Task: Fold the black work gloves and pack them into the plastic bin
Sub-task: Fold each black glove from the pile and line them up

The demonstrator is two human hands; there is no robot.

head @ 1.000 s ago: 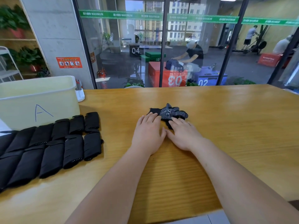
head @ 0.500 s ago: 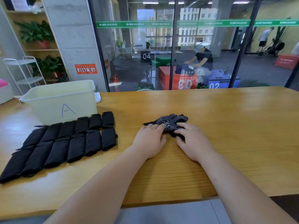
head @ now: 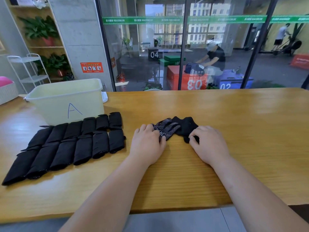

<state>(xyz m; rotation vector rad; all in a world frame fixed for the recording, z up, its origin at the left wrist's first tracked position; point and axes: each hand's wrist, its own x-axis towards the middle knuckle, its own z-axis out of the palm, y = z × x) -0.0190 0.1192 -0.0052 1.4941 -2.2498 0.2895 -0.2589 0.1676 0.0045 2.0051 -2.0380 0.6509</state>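
Observation:
A pair of black work gloves lies on the wooden table (head: 234, 124) between my hands. The dotted glove (head: 165, 127) is on the left, and my left hand (head: 147, 143) grips its near edge with curled fingers. My right hand (head: 209, 144) pinches the near end of the plain black glove (head: 185, 126), which lies to the right of the dotted one and overlaps it. Several folded black gloves (head: 71, 144) lie in two rows at the left. Behind them stands the pale plastic bin (head: 66, 99) marked "A".
A glass wall (head: 184, 47) runs along the table's far edge. A white wire rack (head: 28, 71) and a plant shelf (head: 43, 41) stand behind the bin. The table's near edge is close to my forearms.
My hands have drawn apart, spreading the bunched gloves into a dotted one and a plain one. The view has shifted left, showing more of the bin and the folded rows.

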